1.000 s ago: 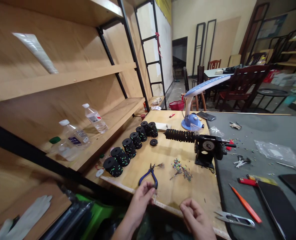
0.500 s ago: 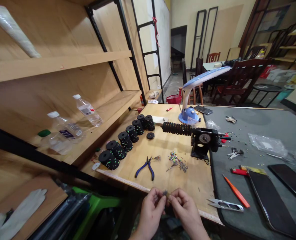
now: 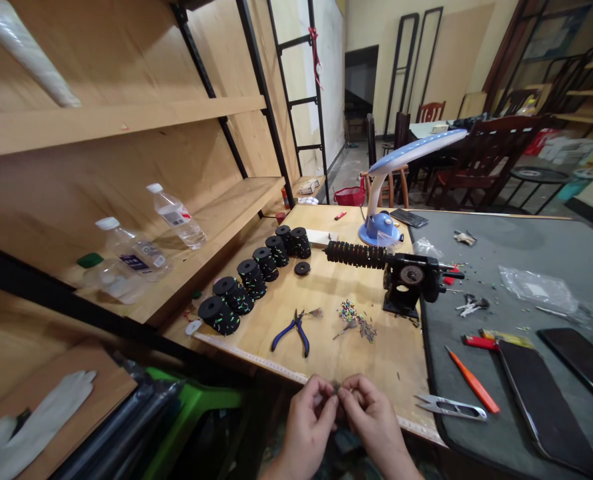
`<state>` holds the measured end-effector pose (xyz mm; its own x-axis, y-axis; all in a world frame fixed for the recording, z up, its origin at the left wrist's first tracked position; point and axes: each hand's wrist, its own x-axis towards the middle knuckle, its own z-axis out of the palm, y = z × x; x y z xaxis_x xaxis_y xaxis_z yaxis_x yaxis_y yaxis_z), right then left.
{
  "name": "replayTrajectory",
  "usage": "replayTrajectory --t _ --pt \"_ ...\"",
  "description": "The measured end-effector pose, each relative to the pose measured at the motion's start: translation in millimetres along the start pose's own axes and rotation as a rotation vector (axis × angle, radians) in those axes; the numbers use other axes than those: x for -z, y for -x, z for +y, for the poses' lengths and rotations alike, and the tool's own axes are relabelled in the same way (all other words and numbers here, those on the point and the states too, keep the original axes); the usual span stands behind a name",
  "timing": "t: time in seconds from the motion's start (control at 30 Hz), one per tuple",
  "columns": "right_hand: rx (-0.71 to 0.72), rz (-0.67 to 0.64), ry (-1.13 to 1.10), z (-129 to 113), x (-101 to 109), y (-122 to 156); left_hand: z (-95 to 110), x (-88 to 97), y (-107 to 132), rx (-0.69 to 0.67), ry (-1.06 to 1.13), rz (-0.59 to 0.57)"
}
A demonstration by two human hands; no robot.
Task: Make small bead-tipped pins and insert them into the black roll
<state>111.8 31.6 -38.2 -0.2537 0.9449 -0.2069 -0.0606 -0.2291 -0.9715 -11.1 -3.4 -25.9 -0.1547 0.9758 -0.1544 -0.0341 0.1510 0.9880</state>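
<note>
Left hand (image 3: 306,427) and right hand (image 3: 376,427) drawn together at the near edge of the bench (image 3: 326,287), thumbs and forefingers of both closed in a tight pinch on a small dark piece (image 3: 335,385), too tiny to make out, held just off the front edge; remaining fingers curled in. Just beyond, on the pale wooden top: blue-handled pliers (image 3: 292,331), a scatter of coloured beads and pins (image 3: 353,319) to their right, a measuring strip (image 3: 256,363) along the front edge. Farther left, a curved row of black spools (image 3: 249,280) flecked with green, with one loose black disc (image 3: 302,268) near its far end. At centre right, a black machine (image 3: 409,283) standing where wood meets grey mat (image 3: 501,267), its shaft of black rings (image 3: 356,255) pointing left. Behind it, a blue and white desk lamp (image 3: 381,227). On the mat, near the right hand: silver thread snips (image 3: 449,407), an orange-handled tool (image 3: 471,387), a red lighter (image 3: 473,342) and two dark phones (image 3: 541,400) lying flat. On the wooden shelf (image 3: 226,227) to the left, three clear plastic bottles (image 3: 176,217); at lower left, a white glove (image 3: 36,427).
</note>
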Motion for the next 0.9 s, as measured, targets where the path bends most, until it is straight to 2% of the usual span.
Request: replayTrajectory --t 0.17,0.3,0.43,0.67,0.77,0.9 --pt "-0.062 -0.005 -0.06 -4 -3 0 5 -3.8 -1 0.062 0.164 0.019" --pt "-0.108 0.01 -0.095 -9 -4 0 5 -2.8 -2 0.16 0.255 -0.042" --pt "-0.146 -0.02 -0.119 -9 -1 1 3 -0.5 -3 0.168 0.217 -0.093" --pt "-0.18 -0.097 -0.102 4 5 8 -3 2.1 -7 0.134 0.089 -0.043" --pt "-0.209 -0.162 -0.126 6 5 10 -9 2.5 -7 0.131 0.081 -0.041" --pt "-0.238 -0.187 -0.138 6 2 10 -11 2.5 -6 0.129 0.084 -0.044"
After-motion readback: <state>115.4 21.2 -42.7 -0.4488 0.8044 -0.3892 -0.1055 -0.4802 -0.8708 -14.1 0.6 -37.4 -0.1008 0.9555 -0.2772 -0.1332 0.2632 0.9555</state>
